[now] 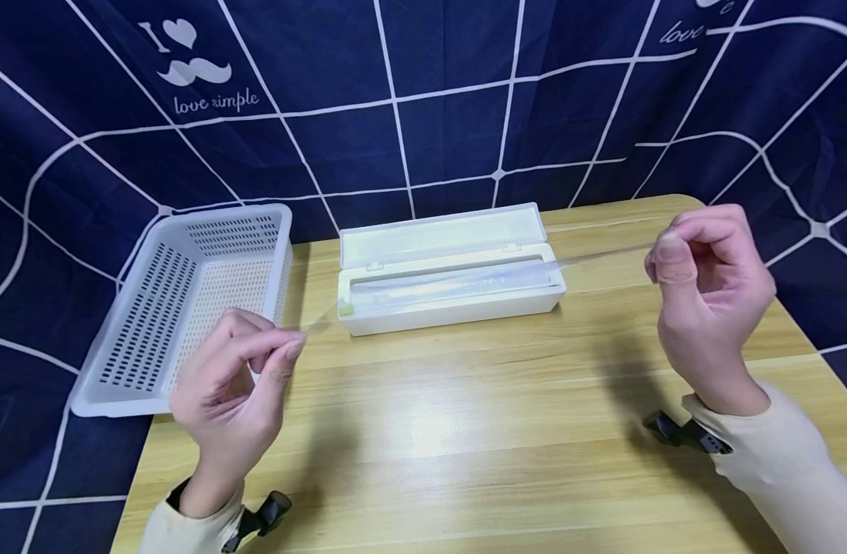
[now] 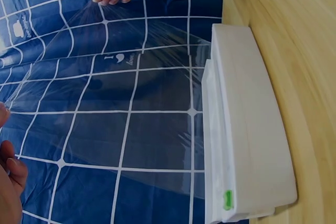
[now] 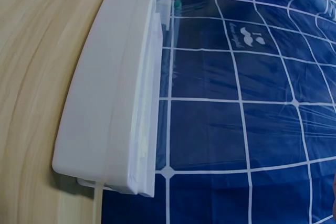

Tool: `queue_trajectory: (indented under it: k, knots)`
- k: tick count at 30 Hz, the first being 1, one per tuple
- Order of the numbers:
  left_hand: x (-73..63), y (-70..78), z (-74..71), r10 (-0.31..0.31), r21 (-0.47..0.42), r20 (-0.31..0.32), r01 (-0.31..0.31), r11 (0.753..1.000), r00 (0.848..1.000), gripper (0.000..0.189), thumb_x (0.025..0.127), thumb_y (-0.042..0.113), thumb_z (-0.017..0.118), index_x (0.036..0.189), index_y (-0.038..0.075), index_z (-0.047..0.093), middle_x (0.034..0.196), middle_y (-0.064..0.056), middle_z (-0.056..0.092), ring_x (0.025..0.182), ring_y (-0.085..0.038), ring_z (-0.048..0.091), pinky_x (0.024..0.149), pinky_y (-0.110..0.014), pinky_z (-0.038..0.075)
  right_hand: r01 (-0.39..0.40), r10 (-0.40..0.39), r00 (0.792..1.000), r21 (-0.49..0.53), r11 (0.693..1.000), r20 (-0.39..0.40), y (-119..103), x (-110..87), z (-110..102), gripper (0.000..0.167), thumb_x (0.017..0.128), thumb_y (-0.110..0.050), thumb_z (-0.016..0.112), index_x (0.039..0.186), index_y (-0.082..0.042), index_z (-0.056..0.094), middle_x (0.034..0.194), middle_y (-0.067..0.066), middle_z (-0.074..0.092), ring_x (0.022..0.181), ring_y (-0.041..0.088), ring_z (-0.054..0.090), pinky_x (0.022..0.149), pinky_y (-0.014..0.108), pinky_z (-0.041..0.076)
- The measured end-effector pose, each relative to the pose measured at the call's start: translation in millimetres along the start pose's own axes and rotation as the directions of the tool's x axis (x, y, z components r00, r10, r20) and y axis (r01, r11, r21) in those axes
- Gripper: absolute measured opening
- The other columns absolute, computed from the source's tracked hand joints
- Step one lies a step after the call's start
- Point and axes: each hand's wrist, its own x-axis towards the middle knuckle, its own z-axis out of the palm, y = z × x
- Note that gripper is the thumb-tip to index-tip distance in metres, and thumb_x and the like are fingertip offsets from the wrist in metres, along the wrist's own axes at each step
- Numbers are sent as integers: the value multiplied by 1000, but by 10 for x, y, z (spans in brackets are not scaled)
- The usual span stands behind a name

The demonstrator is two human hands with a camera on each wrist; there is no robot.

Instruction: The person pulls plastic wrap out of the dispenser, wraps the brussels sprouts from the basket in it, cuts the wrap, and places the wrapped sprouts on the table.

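A clear sheet of plastic wrap stretches out of a white wrap dispenser box on the table. My left hand pinches one corner of the film between thumb and forefinger, in front of the box's left end. The other corner is pinched by my right hand, held up to the right of the box. The dispenser's lid stands raised at the back, and a wrap roll lies inside. A small green slider sits at the box's left end. Only a sliver of my right hand enters the right wrist view.
A white perforated plastic basket stands at the left, partly behind my left hand. The wooden table runs in front of the box. A dark blue cloth with white lines hangs behind and at the sides.
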Motion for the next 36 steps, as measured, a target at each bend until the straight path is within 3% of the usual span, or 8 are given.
queue_trajectory:
  k: [7,18,22,30,36]
  knots:
    - [-96,68,4,70,7,13,-70,998,997,24,92,-5,83,76,-17,69,60,-8,41,65,-19,43,72,-20,40,17,-17,1000,27,999,0,-52,-53,-25,25,91,12,79,84,22,57,91,19,55,67,20,56,66,19,51]
    - [-182,165,-32,122,-40,121,-118,992,985,24,96,-3,80,79,-16,71,62,-6,41,64,-19,40,76,-21,41,35,-35,999,27,999,8,-97,-107,-28,22,89,14,77,83,21,57,89,19,55,68,17,57,68,17,50]
    - [-241,163,-1,148,-53,153,-141,989,977,24,98,-3,79,79,-15,71,63,-5,40,63,-19,39,71,-22,37,20,-20,1000,37,999,3,-96,-115,-65,23,89,14,78,85,22,57,90,19,55,68,18,58,69,17,52]
    - [-396,176,-10,140,-89,239,-122,989,961,23,101,-3,74,81,-15,71,64,-3,43,61,-14,40,62,-19,33,11,-11,1000,29,1000,15,-92,-124,-111,22,90,14,77,86,22,57,91,19,55,69,19,59,69,18,53]
    - [-517,179,13,128,-77,299,-110,991,946,22,103,-2,72,84,-13,71,66,-1,42,63,-13,42,64,-20,33,10,-11,1000,58,998,6,-98,-157,-108,25,89,14,79,86,22,56,91,20,54,68,19,57,69,18,51]
